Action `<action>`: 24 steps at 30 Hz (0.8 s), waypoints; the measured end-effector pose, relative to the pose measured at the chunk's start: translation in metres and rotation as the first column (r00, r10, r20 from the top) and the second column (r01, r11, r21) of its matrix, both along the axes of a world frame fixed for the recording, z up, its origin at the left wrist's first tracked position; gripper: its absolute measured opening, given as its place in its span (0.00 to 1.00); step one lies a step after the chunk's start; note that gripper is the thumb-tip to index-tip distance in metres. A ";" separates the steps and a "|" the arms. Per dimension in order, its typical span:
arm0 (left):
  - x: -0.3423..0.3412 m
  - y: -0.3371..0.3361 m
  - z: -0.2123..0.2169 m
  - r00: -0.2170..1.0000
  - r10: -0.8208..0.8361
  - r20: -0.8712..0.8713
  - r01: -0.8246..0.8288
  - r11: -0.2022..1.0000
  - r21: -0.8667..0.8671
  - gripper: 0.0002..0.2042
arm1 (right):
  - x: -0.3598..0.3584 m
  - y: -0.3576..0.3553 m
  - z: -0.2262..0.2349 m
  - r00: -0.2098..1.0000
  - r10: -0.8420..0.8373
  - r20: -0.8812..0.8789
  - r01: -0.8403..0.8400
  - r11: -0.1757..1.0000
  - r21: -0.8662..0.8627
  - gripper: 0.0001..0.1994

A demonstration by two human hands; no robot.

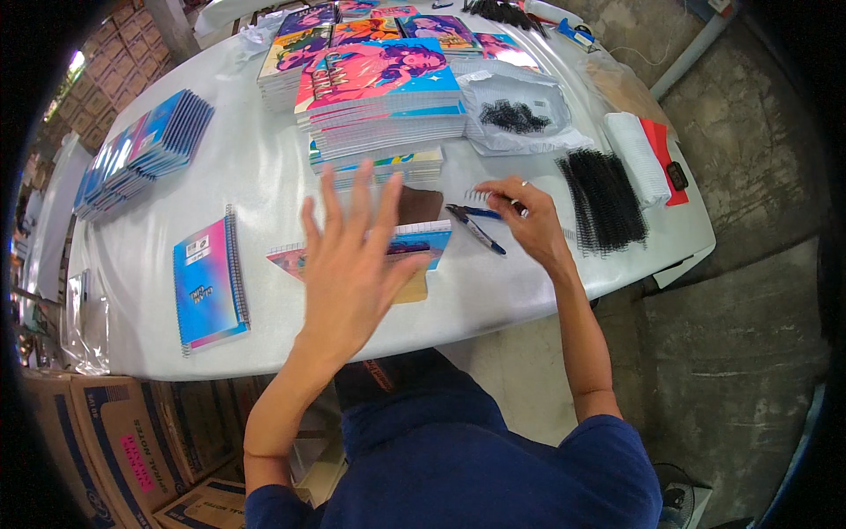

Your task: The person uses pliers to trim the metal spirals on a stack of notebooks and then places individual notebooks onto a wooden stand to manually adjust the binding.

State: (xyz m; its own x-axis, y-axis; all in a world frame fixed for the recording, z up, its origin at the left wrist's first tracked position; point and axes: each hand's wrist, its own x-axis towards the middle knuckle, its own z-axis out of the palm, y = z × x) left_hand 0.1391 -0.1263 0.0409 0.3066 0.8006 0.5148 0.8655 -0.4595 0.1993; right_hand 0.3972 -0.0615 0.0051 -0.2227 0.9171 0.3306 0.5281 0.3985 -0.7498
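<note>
At centre left, left hand (pixel 352 256) spread wide, holding nothing, hovering over unbound notebook (pixel 414 242). Right of centre, right hand (pixel 524 216) pinching white spiral coil (pixel 483 196) beside blue pliers (pixel 476 227). Likely snag: loose sheets shifting out of line, coil missing holes.

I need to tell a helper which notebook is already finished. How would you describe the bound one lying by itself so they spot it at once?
Start at the white table and go to its near left part, left of the person's raised left hand. There a single notebook lies flat with a blue and pink cover. Unlike the fanned row and the stacks farther back, it lies alone, with a wire spiral along its right edge.
</note>
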 end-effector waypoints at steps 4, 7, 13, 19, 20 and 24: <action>0.030 0.019 -0.006 0.999 -0.020 -0.042 0.017 0.998 -0.058 0.41 | -0.020 -0.029 0.025 0.990 0.082 -0.113 -0.073 0.994 0.081 0.15; 0.037 0.028 -0.014 0.995 0.012 -0.095 -0.006 0.998 0.060 0.33 | -0.021 -0.030 0.022 0.989 0.092 -0.120 -0.075 0.988 0.136 0.16; 0.031 0.029 -0.014 0.995 -0.067 -0.073 0.057 0.991 -0.121 0.26 | -0.022 -0.024 0.009 0.969 0.128 -0.212 -0.109 0.989 0.098 0.16; 0.030 0.028 -0.011 0.992 -0.098 -0.082 0.086 0.987 -0.137 0.26 | -0.022 -0.020 0.002 0.951 0.179 -0.253 -0.162 0.983 0.088 0.15; 0.030 0.028 -0.011 0.992 -0.101 -0.076 0.090 0.987 -0.134 0.26 | -0.022 -0.019 0.002 0.938 0.210 -0.275 -0.195 0.978 0.078 0.14; 0.029 0.028 -0.016 0.991 -0.114 -0.068 0.105 0.987 -0.122 0.26 | -0.012 -0.015 0.003 0.925 0.298 -0.236 -0.304 0.953 0.012 0.14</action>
